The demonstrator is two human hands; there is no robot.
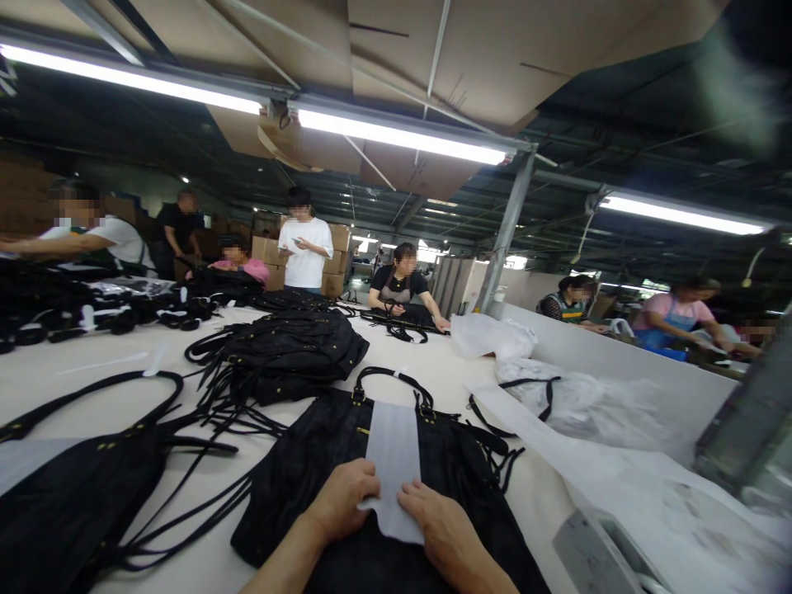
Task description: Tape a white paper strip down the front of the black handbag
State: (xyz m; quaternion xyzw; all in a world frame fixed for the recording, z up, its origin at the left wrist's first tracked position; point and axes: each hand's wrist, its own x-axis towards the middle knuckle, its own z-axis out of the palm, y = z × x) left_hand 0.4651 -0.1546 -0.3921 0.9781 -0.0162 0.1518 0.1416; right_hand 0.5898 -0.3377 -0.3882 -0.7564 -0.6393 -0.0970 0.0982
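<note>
Head: black bag [365,561] cropped below

I see the bag [297,478] lying flat on the table [449,363], black and slightly creased, its looped handle [375,370] reaching away from me, with brass-coloured fittings [359,396] at the loop's feet. Down its middle I have the sheet [393,445], a thin whitish strip that starts between those feet, runs towards me just right of a small gold-coloured tab [363,430], and ends in a wavy, partly lifted near edge.
</note>
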